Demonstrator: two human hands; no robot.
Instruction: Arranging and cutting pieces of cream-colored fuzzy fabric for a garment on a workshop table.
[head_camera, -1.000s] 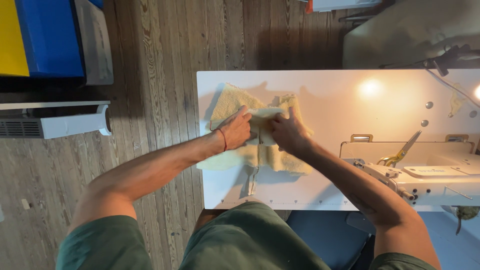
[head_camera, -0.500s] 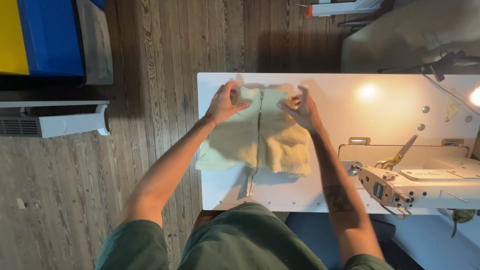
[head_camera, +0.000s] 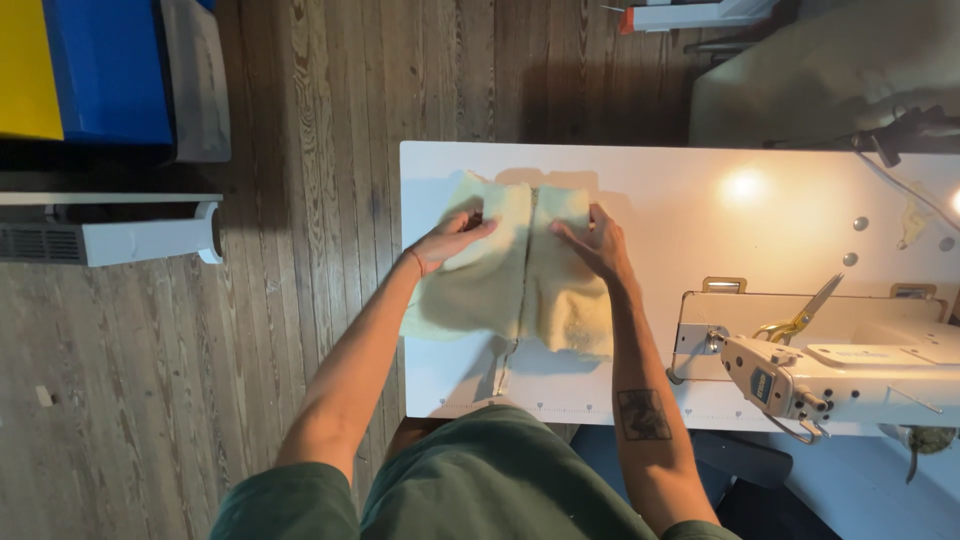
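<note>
While both hands press flat, pale yellow fabric lies on white counter.
L hand on left half, R hand on right half, seam betw. them; neither grip closed, fingers spread, palms down. Sewing machine w/ scissors to the right.
</note>
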